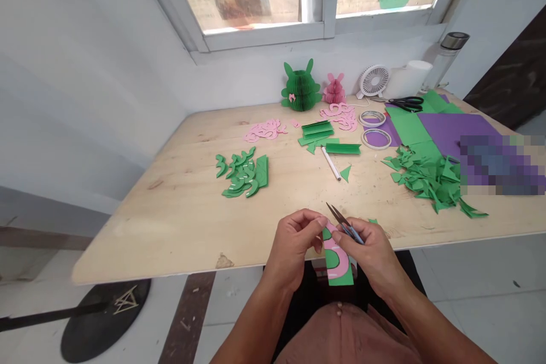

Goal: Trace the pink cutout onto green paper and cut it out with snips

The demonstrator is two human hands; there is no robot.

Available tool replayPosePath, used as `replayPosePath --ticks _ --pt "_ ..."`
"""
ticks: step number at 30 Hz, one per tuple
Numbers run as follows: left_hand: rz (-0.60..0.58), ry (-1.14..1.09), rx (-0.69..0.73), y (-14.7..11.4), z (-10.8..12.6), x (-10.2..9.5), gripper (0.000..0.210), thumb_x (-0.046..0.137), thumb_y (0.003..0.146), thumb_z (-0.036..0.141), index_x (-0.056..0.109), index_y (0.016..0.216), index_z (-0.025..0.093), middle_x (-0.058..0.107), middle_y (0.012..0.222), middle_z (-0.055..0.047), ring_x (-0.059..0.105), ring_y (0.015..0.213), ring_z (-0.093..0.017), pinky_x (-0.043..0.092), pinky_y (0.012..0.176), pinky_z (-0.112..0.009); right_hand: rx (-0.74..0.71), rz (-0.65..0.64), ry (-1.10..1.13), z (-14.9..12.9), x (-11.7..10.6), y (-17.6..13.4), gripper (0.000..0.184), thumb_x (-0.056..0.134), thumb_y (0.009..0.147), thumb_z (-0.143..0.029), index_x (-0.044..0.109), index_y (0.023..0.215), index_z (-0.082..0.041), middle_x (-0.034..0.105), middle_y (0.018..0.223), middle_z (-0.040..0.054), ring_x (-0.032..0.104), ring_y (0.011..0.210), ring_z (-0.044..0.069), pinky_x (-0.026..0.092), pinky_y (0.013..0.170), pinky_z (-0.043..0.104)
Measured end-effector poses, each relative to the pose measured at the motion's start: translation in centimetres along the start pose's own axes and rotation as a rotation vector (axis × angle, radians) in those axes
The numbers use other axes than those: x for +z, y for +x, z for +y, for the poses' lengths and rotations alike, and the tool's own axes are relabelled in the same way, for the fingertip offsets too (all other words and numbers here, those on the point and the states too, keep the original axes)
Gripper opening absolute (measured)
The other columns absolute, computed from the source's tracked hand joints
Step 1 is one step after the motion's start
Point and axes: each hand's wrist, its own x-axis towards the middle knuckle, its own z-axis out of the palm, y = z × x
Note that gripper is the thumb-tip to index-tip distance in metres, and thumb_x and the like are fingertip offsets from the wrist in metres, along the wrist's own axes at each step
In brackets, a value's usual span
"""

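Observation:
My left hand (302, 230) pinches the upper end of a green paper strip (341, 281) and a curved pink paper piece (342, 262) lying against it. Both hang down past the table's front edge. In my right hand (369, 242) is a pair of scissors (344, 223), blades pointing up and left, their handles partly hidden by the fingers. The right thumb also touches the side of the pink piece. Just behind that hand, a small green scrap (373, 221) lies on the table.
Green cut pieces (243, 176) lie left, pink cutouts (264, 130) behind them. A white pen (331, 164), folded green paper (343, 148) and tape rolls (376, 139) sit mid-table. Green scraps (435, 176) heap at right. Paper figures (301, 91) and a fan (375, 81) stand along the wall.

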Motion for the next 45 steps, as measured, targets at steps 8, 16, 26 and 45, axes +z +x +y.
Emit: replayPosePath --ticks 8,16,26,45 --pt "-0.013 -0.059 -0.066 0.17 -0.03 -0.06 0.018 0.076 0.066 0.026 0.063 0.064 0.013 0.056 0.060 0.001 0.048 0.051 -0.008 0.039 0.047 -0.020 0.054 -0.013 0.121 0.23 -0.11 -0.18 0.022 0.061 0.081 -0.034 0.060 0.069 -0.015 0.039 0.061 -0.0040 0.033 0.055 0.010 0.027 0.050 0.023" --pt "-0.019 -0.004 -0.046 0.13 -0.08 -0.08 0.018 0.074 0.068 0.027 0.063 0.064 0.013 0.055 0.058 0.001 0.048 0.050 -0.008 0.039 0.046 -0.020 0.041 0.016 0.073 0.26 -0.17 -0.27 0.024 0.061 0.081 -0.033 0.058 0.066 -0.015 0.038 0.060 -0.0038 0.034 0.057 0.010 0.028 0.051 0.023" --pt "-0.013 -0.007 -0.048 0.14 -0.06 -0.09 0.019 0.074 0.068 0.028 0.063 0.064 0.013 0.055 0.057 0.001 0.048 0.050 -0.009 0.038 0.046 -0.020 0.035 0.008 0.060 0.06 -0.09 -0.18 0.027 0.061 0.081 -0.034 0.054 0.062 -0.016 0.035 0.059 -0.0049 0.031 0.056 0.010 0.026 0.050 0.023" --pt "0.002 0.003 -0.050 0.17 0.03 0.03 0.020 0.076 0.064 0.029 0.064 0.063 0.013 0.055 0.056 0.002 0.047 0.047 -0.007 0.038 0.045 -0.020 0.045 -0.001 0.061 0.11 -0.15 -0.36 0.029 0.061 0.081 -0.038 0.052 0.063 -0.017 0.034 0.059 -0.0049 0.029 0.055 0.011 0.025 0.051 0.024"
